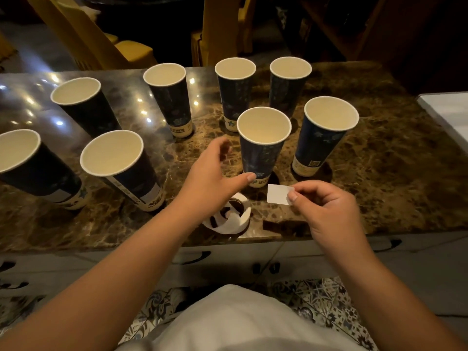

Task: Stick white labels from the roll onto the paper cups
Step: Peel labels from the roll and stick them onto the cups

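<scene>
The right hand pinches a white label near the closest cup. The left hand reaches toward that cup, fingers loosely spread and holding nothing, above the label roll.

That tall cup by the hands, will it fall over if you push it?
Probably yes. The cup is tall, looks empty inside, and its base is narrower than its rim, so it is likely light and tippy. The left hand reaching beside it could steady it.
</scene>
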The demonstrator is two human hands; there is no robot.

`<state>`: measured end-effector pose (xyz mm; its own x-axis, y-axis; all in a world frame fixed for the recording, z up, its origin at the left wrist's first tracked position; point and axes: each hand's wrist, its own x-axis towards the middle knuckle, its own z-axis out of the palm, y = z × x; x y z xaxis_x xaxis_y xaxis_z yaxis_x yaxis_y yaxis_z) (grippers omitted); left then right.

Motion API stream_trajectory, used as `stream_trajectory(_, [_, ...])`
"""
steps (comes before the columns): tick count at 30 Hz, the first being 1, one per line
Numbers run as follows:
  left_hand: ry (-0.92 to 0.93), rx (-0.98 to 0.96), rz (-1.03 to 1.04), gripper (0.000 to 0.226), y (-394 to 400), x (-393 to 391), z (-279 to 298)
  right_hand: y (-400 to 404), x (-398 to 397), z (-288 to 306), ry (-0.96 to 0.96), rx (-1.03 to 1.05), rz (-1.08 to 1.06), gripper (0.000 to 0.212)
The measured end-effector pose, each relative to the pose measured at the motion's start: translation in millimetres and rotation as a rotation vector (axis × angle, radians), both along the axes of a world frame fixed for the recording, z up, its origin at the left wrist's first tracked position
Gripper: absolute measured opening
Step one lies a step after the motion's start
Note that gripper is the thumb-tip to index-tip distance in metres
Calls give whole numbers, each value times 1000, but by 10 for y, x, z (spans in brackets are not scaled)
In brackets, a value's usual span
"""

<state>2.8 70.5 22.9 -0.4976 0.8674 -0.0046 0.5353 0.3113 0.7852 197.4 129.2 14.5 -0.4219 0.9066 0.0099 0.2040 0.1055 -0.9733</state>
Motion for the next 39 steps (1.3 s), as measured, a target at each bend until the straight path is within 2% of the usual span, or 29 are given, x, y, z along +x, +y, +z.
stream_trajectory(3, [-72, -40, -64, 109, 310, -78, -122, 42, 3, -18, 6, -13, -25, 22])
stream_trajectory(6, [-196, 28, -149, 112, 478, -104, -191, 74, 20, -34, -13, -26, -45, 20])
stream_trajectory(8, [-211, 39, -172, 104, 538, -110, -204, 96, 35, -39, -5, -34, -60, 20])
stream_trajectory(12, [-223, 113, -142, 74, 537, -123, -123, 131, 48, -15, 21, -35, -73, 19])
stream_trajectory(16, [-404, 211, -90, 54, 397, -93, 116, 156, 30, 109, 87, -38, -73, 13])
stream_trajectory(20, [-649, 152, -100, 61, 222, -17, 214, 133, -43, 260, 141, -38, -19, 15])
stream_trajectory(27, [-784, 29, -46, 47, 39, 68, 137, 47, -222, 328, 188, -41, 68, 19])
stream_trajectory(31, [-894, 59, -21, 44, -30, 78, 151, 21, -281, 326, 200, -63, 87, 17])
stream_trajectory(35, [-919, 76, -33, 58, -107, 81, 129, -24, -322, 335, 179, -48, 116, 16])
stream_trajectory(39, [-794, 78, -112, 71, -184, 74, 74, -52, -324, 331, 184, -27, 142, 16])
